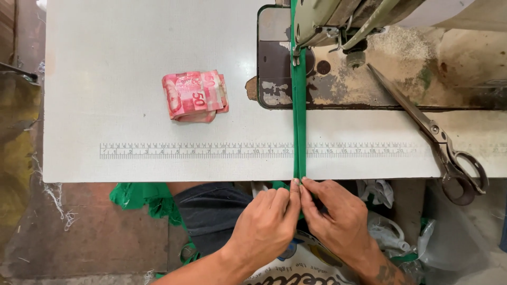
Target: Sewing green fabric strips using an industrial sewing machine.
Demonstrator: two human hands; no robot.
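left of the green strip [299,113] the table [105,53] lies open but for folded banknotes [195,96]; right, scissors [433,132] and the sewing machine [343,21] block the way.

We note two bare hands, the left hand [266,224] and the right hand [338,216], with bare forearms and no sleeves, rings or gloves in view. The right wrist carries a dark tattoo [388,273]. We see dark grey shorts [211,211] on the lap and a light shirt [301,266] with dark printed lettering and a coloured graphic.
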